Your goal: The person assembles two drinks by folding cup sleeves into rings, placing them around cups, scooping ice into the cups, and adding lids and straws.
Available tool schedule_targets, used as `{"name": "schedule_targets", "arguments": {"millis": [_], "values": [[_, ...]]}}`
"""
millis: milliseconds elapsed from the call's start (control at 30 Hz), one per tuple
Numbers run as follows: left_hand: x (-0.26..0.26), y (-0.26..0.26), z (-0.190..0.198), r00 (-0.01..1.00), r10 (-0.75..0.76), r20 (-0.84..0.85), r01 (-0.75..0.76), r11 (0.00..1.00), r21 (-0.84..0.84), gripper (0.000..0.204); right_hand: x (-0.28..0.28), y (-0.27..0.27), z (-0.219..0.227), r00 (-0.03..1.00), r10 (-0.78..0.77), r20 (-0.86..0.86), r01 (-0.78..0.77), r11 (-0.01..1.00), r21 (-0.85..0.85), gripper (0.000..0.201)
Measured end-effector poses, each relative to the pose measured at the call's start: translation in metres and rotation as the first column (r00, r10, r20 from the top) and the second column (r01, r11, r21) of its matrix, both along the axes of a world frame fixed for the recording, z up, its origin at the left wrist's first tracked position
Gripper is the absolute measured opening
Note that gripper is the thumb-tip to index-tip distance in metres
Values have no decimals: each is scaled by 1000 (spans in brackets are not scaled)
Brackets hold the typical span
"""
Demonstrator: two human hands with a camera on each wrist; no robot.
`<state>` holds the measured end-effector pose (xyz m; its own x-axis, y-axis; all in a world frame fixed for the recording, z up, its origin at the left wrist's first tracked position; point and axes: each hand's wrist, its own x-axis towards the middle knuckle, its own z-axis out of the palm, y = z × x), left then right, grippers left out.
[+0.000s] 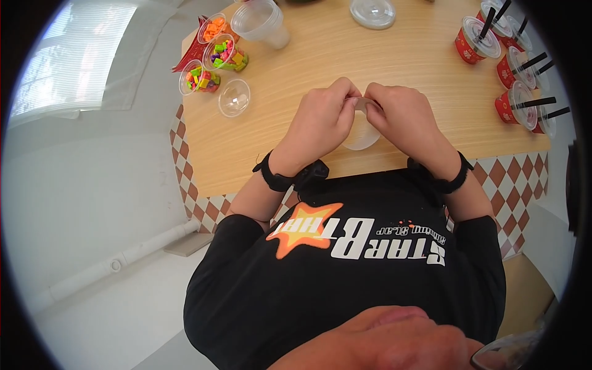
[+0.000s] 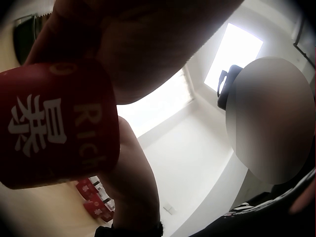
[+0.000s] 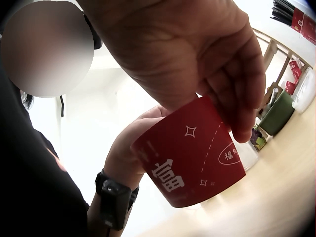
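A red paper cup sleeve (image 3: pixel 190 153) with white lettering is held up between both hands, close over a clear plastic cup (image 1: pixel 361 140) on the table. My left hand (image 1: pixel 324 117) pinches the sleeve's edge between thumb and fingers from the left side. On the other side, the right hand (image 1: pixel 404 112) pinches it too, fingertips near the left ones. In the left wrist view, the printed face of the sleeve (image 2: pixel 54 123) curves below the left hand (image 2: pixel 148 44). Above the sleeve in the right wrist view, the right hand (image 3: pixel 197 54) shows bent fingers.
At the left stand cups of coloured pieces (image 1: pixel 227 55), a clear lid (image 1: pixel 234 97) and stacked clear cups (image 1: pixel 262 24). A stack of lids (image 1: pixel 372 12) lies at the back. Several lidded cups in red sleeves with black straws (image 1: pixel 475 40) line the right edge.
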<state>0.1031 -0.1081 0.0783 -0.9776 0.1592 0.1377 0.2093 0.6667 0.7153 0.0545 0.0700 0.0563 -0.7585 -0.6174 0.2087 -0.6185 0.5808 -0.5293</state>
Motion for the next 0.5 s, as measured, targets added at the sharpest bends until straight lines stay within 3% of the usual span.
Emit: {"name": "schedule_targets", "arguments": {"millis": [300, 367, 400, 467, 500], "values": [[0, -13, -6, 999, 48, 22, -48, 999, 5, 11, -8, -14, 5, 998, 19, -53, -17, 999, 41, 16], [-6, -19, -17, 999, 25, -20, -22, 994, 105, 11, -20, -18, 15, 991, 91, 94, -105, 981, 161, 20], [-10, -24, -23, 998, 44, -38, -39, 993, 114, 11, -28, -22, 16, 991, 109, 78, -121, 978, 171, 20], [-17, -35, -37, 993, 110, -45, -105, 989, 106, 13, -48, -34, 20, 986, 149, -75, -156, 983, -97, 23], [-21, -39, -42, 990, 129, -62, -121, 986, 114, 13, -59, -44, 25, 982, 168, -91, -176, 980, -88, 23]]}}
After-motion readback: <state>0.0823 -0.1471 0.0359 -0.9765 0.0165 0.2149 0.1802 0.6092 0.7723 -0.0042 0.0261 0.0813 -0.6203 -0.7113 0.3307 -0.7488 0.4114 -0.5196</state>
